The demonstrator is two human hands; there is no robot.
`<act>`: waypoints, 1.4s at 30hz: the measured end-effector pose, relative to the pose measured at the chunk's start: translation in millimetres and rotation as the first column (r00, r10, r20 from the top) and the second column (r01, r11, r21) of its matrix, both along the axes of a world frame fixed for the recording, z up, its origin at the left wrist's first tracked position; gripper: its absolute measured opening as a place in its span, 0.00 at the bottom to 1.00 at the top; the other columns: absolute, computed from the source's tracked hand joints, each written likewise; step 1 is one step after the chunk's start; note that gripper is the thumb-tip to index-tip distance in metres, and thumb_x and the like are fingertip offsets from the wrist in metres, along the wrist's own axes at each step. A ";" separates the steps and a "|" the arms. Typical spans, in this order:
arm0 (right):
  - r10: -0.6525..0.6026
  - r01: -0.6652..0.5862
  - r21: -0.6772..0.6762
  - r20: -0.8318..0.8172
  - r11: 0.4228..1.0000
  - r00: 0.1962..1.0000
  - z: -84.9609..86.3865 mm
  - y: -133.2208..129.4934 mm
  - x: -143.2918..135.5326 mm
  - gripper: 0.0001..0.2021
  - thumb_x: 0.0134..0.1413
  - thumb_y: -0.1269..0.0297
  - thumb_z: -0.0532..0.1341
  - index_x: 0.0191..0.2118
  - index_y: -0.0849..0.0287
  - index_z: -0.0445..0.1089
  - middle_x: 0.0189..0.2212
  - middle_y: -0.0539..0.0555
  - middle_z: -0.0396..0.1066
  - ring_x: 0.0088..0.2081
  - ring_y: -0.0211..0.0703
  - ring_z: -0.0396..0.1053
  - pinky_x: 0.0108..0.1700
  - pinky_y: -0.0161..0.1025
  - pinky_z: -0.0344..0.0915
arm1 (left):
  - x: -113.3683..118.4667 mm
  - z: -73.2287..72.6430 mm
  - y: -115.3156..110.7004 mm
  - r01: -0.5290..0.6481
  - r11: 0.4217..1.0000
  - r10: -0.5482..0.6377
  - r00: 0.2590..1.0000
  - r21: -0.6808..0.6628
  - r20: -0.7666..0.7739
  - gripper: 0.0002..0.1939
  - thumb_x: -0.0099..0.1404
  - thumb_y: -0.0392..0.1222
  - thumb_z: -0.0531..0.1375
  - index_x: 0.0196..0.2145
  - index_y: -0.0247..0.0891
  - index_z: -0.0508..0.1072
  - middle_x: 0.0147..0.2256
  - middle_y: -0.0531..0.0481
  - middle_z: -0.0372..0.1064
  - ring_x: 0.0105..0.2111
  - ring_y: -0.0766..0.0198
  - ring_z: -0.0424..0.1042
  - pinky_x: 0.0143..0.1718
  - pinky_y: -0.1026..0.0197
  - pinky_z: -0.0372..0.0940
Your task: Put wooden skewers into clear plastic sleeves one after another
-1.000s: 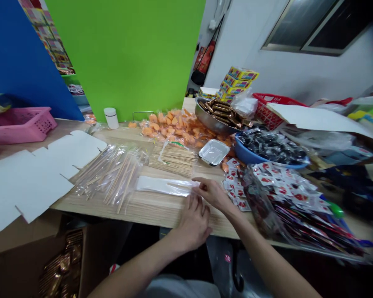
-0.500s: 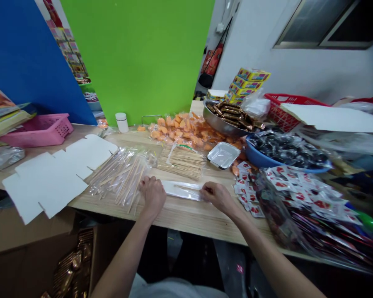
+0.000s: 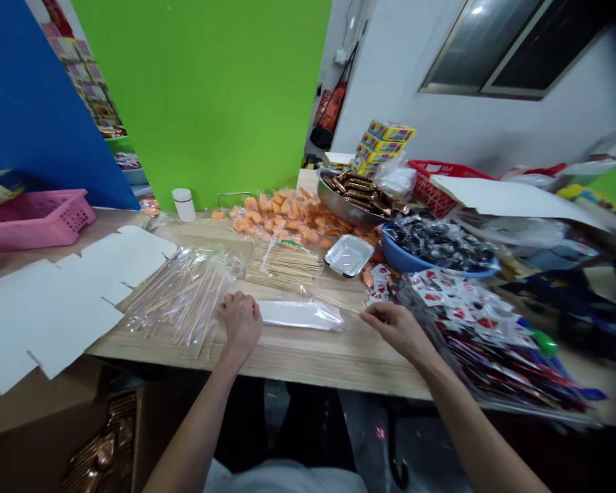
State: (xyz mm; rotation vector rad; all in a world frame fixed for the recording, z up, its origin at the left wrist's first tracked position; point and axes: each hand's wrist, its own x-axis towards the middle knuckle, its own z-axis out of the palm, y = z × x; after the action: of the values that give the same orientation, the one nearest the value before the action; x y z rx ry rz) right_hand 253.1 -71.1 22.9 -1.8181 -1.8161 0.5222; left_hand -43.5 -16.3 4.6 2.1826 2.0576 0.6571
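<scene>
Clear flat plastic bags (image 3: 298,315) lie in a narrow stack at the table's front. My left hand (image 3: 241,320) is closed at their left end, fingers curled on the plastic. My right hand (image 3: 394,330) is to the right of the stack, thumb and fingers pinched on the end of a thin wooden stick (image 3: 339,303) that points left over the bags' upper right corner. Behind the bags is an opened packet of thin wooden sticks (image 3: 285,267). Left of my left hand lies a pile of sticks in clear bags (image 3: 185,294).
Orange wrapped pieces (image 3: 287,216) spread behind the sticks, near a foil tray (image 3: 349,255). A metal bowl of brown-wrapped bars (image 3: 356,198), a blue basin (image 3: 408,257) and small white sachets (image 3: 456,301) crowd the right. White flat cardboard (image 3: 56,301) covers the left.
My right hand has moved right, away from the bags' right end, with the stick in its fingers. My left hand stays at the left end. The view has turned slightly right.
</scene>
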 end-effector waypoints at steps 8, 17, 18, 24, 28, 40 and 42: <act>0.290 -0.295 0.013 0.139 0.955 0.947 35.8 -14.7 -59.9 0.10 0.55 0.63 0.55 0.27 0.60 0.69 0.25 0.52 0.69 0.26 0.38 0.65 0.29 0.33 0.57 | 37.8 65.1 -32.3 0.715 0.695 -0.719 0.693 -0.077 -0.056 0.13 0.65 0.40 0.49 0.32 0.35 0.72 0.34 0.43 0.72 0.39 0.55 0.67 0.41 0.55 0.58; 0.076 -0.067 0.166 -0.044 0.984 0.996 42.2 -10.7 -50.8 0.17 0.60 0.56 0.50 0.44 0.59 0.68 0.41 0.59 0.71 0.43 0.48 0.68 0.46 0.43 0.61 | 32.8 34.0 -51.2 0.721 0.655 -0.591 0.676 -0.227 0.439 0.14 0.62 0.35 0.50 0.20 0.35 0.67 0.19 0.52 0.64 0.22 0.68 0.61 0.25 0.66 0.52; 0.038 -0.021 0.156 -0.106 0.988 0.994 39.8 -9.8 -49.9 0.18 0.61 0.56 0.47 0.48 0.60 0.66 0.43 0.60 0.71 0.46 0.48 0.67 0.49 0.45 0.60 | 32.3 32.0 -53.0 0.721 0.653 -0.567 0.670 -0.234 0.479 0.14 0.62 0.35 0.50 0.19 0.35 0.66 0.18 0.53 0.62 0.21 0.68 0.60 0.24 0.67 0.52; 0.263 -0.264 0.026 -0.215 0.964 0.941 26.1 -25.5 -95.5 0.21 0.62 0.58 0.47 0.57 0.58 0.57 0.51 0.60 0.66 0.53 0.46 0.62 0.56 0.49 0.56 | 40.7 26.4 -60.0 0.731 0.644 -0.420 0.583 -0.225 0.695 0.12 0.61 0.38 0.51 0.21 0.34 0.67 0.18 0.54 0.62 0.20 0.69 0.59 0.23 0.67 0.52; 0.344 -0.338 0.071 -0.256 0.939 0.903 24.8 -32.1 -110.1 0.19 0.60 0.58 0.51 0.55 0.55 0.59 0.53 0.58 0.63 0.56 0.46 0.58 0.60 0.52 0.48 | 39.9 26.8 -61.3 0.756 0.628 -0.328 0.474 -0.186 0.817 0.12 0.61 0.41 0.53 0.22 0.34 0.67 0.19 0.54 0.61 0.20 0.70 0.60 0.23 0.67 0.54; 0.036 -0.034 0.015 -0.637 0.999 0.770 18.1 -43.0 -98.8 0.08 0.51 0.63 0.59 0.34 0.57 0.59 0.22 0.47 0.65 0.26 0.36 0.65 0.31 0.35 0.62 | 29.5 19.4 -67.2 0.764 0.616 -0.110 0.327 -0.194 0.939 0.11 0.60 0.44 0.56 0.34 0.33 0.70 0.25 0.51 0.68 0.23 0.70 0.66 0.26 0.67 0.61; 0.089 -0.084 0.034 -0.562 0.996 0.823 21.4 -47.3 -103.3 0.05 0.53 0.64 0.57 0.32 0.57 0.59 0.23 0.47 0.64 0.27 0.36 0.64 0.31 0.35 0.62 | 30.3 20.3 -67.4 0.782 0.592 -0.078 0.298 -0.197 0.951 0.13 0.59 0.45 0.56 0.37 0.33 0.71 0.27 0.50 0.69 0.22 0.70 0.67 0.25 0.67 0.62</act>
State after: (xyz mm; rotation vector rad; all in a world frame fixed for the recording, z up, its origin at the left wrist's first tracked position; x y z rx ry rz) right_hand 149.8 -118.4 44.3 -1.3728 -1.4791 0.9700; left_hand -13.3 -83.7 24.9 1.3339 0.7513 0.6322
